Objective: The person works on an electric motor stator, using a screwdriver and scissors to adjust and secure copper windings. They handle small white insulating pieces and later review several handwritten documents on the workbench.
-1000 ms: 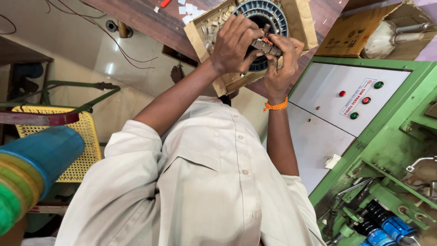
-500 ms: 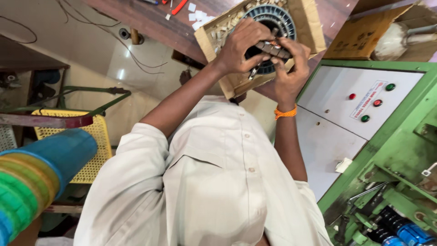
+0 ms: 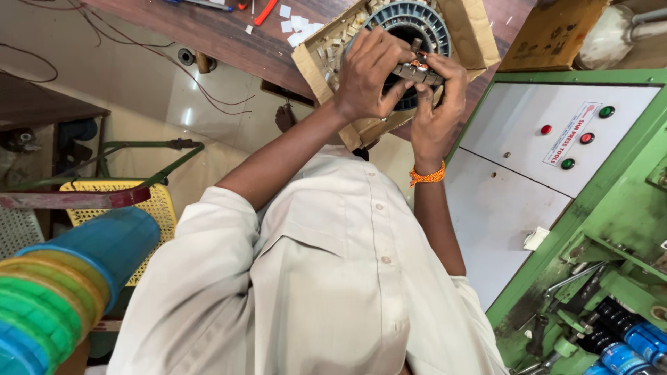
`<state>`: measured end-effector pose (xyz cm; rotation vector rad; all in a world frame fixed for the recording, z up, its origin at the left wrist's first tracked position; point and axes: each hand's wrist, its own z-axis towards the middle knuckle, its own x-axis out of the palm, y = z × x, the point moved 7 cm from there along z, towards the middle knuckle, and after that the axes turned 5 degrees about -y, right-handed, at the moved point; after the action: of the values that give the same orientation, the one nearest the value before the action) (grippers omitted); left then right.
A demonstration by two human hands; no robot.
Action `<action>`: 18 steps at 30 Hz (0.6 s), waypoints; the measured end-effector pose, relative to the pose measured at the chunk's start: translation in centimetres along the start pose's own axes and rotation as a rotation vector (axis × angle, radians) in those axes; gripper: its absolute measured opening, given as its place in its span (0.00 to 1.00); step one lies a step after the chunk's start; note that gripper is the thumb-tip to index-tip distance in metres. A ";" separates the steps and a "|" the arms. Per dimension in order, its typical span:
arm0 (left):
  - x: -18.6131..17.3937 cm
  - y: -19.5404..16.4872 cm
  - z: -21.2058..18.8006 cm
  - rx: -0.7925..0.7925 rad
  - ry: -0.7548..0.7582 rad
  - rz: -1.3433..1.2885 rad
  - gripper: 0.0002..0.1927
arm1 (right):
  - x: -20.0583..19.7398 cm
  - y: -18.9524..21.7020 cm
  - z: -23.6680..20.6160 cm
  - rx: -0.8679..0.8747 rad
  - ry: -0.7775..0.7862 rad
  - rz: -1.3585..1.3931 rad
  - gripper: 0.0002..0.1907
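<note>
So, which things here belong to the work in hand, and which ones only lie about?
In hand: left hand, right hand, round grey ribbed metal ring, open brown cardboard box.
Lying about: small white paper scraps, green machine with round buttons, blue and green plastic cylinders.

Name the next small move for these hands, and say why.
Probably press the small strip down into a slot of the ribbed round stator. The right hand pinches it at the rim, the left hand curls over the stator beside it, and it looks not yet seated.
</note>
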<state>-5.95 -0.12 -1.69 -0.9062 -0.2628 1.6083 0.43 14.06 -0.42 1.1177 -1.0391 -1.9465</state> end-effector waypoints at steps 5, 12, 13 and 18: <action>0.5 0.9 -0.2 -0.023 -0.007 -0.009 0.19 | -0.3 -2.2 1.0 0.154 0.052 0.040 0.15; 0.2 2.2 0.1 0.000 0.098 -0.202 0.20 | -0.2 -1.4 -2.3 -0.281 -0.132 0.016 0.22; 0.1 2.1 0.1 -0.009 0.075 -0.162 0.19 | 0.0 -1.7 -2.6 -0.300 -0.132 -0.056 0.21; -0.2 1.3 0.1 -0.110 -0.022 -0.064 0.18 | 1.1 -2.7 -1.6 -0.299 -0.172 -0.209 0.22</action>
<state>-6.97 -0.59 -2.38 -0.9557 -0.3949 1.5575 1.00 13.92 -3.72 0.9342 -0.7050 -2.3078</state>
